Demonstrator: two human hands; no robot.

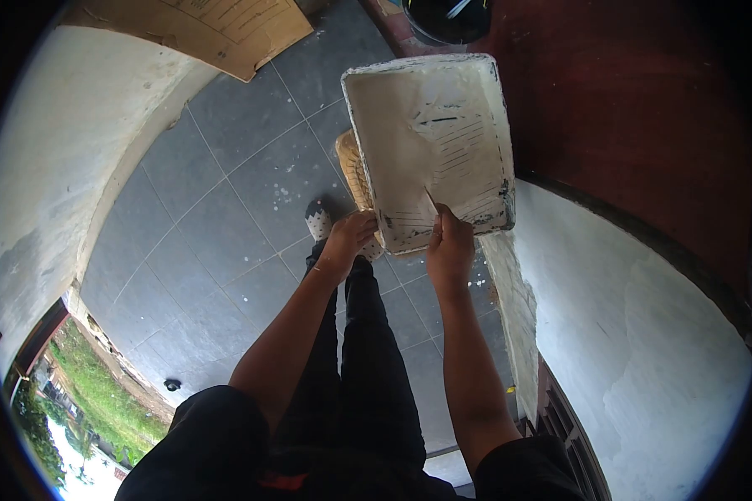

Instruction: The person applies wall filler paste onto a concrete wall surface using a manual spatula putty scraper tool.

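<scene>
A large paint tray (503,134) with off-white paint in it is tilted across the upper middle of the view. Dark streaks and ridges show on its paint-crusted inside. My left hand (351,238) is closed at the tray's lower left rim, its fingertips partly hidden. My right hand (451,246) pinches a thin, flat stick (430,199) over the near end of the tray. The stick's tip points into the paint; its exact kind is hard to make out.
A yellowish-brown woven-looking object (353,163) shows beside and below the tray. Grey floor tiles (217,217) carry paint spots. Cardboard (226,29) lies at upper left, a black bucket (447,29) at the top. A dark red surface (627,108) and a white low wall (610,309) bound the right.
</scene>
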